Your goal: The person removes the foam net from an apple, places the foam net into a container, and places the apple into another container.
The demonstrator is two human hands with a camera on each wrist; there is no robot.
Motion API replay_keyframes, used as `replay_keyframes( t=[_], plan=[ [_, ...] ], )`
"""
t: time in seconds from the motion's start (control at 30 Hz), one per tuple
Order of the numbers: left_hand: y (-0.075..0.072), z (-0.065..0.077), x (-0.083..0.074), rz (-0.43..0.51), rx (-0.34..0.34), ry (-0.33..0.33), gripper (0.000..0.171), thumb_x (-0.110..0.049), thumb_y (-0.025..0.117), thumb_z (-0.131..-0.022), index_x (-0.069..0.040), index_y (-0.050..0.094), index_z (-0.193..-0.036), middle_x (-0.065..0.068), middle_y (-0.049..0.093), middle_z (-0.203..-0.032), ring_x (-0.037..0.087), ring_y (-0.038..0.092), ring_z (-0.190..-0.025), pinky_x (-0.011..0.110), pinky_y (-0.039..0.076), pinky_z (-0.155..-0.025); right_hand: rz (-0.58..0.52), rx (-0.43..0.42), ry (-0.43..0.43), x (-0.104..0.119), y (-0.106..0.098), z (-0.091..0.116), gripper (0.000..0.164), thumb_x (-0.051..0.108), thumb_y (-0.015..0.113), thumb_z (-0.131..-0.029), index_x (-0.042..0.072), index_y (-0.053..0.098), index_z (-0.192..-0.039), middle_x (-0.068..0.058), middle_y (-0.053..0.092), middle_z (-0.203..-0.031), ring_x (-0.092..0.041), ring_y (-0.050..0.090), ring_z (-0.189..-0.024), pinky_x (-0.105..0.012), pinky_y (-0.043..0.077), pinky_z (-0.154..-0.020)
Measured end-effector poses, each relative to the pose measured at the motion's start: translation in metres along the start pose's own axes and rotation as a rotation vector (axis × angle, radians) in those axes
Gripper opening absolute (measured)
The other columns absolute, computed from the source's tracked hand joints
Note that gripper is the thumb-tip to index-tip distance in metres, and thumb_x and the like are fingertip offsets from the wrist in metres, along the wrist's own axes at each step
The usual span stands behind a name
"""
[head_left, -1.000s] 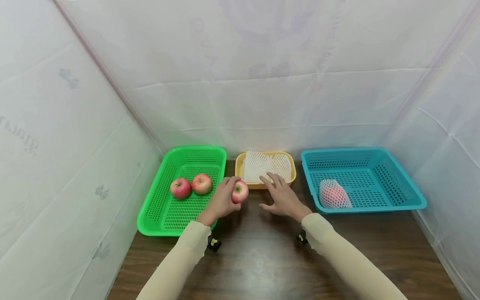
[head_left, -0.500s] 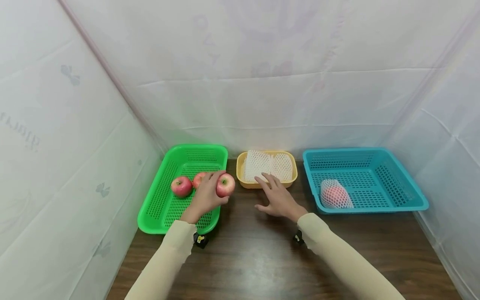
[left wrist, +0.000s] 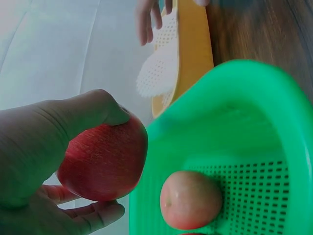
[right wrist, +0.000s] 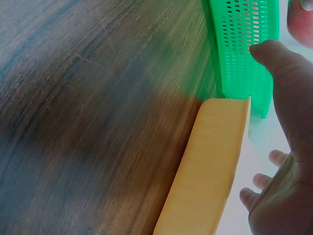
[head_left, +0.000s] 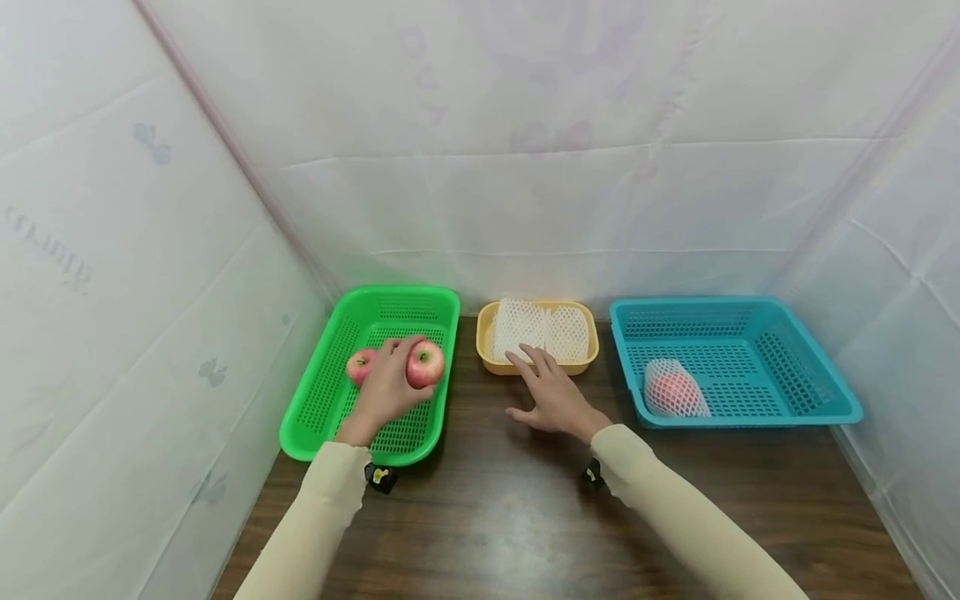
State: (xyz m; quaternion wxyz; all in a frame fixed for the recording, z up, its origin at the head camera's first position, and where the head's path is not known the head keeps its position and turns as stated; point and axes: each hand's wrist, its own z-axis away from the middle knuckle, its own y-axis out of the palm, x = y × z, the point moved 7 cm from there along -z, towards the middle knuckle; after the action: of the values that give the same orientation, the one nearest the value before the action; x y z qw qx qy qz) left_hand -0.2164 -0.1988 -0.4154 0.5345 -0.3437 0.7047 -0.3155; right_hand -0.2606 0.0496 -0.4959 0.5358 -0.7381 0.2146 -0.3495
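Observation:
An apple is gripped between the thumb and fingers of my left hand, held above the green basket. In the left wrist view the red side of that apple faces the camera, and another apple lies lower in the basket. One more apple shows past my left hand in the head view. My right hand hovers with spread fingers by the front of the small yellow basket, holding nothing. White foam net sleeves lie in that basket.
A blue basket stands on the right, with a foam-netted fruit in its front left corner. White sheeting walls off the back and both sides of the brown wooden table.
My left hand has carried the apple leftward, from near the yellow basket to over the green one. My right hand stays almost where it was.

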Motion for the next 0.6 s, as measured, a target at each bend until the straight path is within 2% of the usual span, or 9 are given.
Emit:
replay_keyframes(
  t=[0.2,0.33,0.6],
  plan=[
    [-0.009,0.003,0.009,-0.016,0.002,-0.026,0.08,-0.019,0.083,-0.068,-0.012,0.048,-0.14,0.02,0.047,-0.128,0.035,0.049,-0.11,0.054,0.047,-0.08,0.009,-0.023,-0.028,0.001,0.003,-0.002,0.098,0.06,0.069,-0.081,0.019,0.021,-0.156,-0.016,0.022,-0.157,-0.032,0.026,-0.14,-0.051,0.028,-0.113],
    [-0.014,0.005,0.017,-0.026,-0.002,-0.032,0.08,-0.018,0.084,-0.067,-0.01,0.049,-0.139,0.022,0.046,-0.127,0.04,0.046,-0.113,0.059,0.041,-0.086,-0.013,-0.014,-0.035,0.003,0.006,-0.003,0.097,0.059,0.069,-0.081,0.02,0.021,-0.156,-0.014,0.02,-0.158,-0.03,0.024,-0.141,-0.05,0.028,-0.113],
    [-0.017,0.009,0.034,-0.023,0.004,-0.047,0.082,-0.015,0.084,-0.067,-0.008,0.047,-0.141,0.024,0.047,-0.125,0.042,0.046,-0.111,0.058,0.046,-0.082,-0.05,-0.019,-0.063,0.012,0.008,-0.009,0.098,0.061,0.067,-0.081,0.021,0.02,-0.156,-0.012,0.02,-0.159,-0.028,0.024,-0.142,-0.049,0.032,-0.111]
  ],
)
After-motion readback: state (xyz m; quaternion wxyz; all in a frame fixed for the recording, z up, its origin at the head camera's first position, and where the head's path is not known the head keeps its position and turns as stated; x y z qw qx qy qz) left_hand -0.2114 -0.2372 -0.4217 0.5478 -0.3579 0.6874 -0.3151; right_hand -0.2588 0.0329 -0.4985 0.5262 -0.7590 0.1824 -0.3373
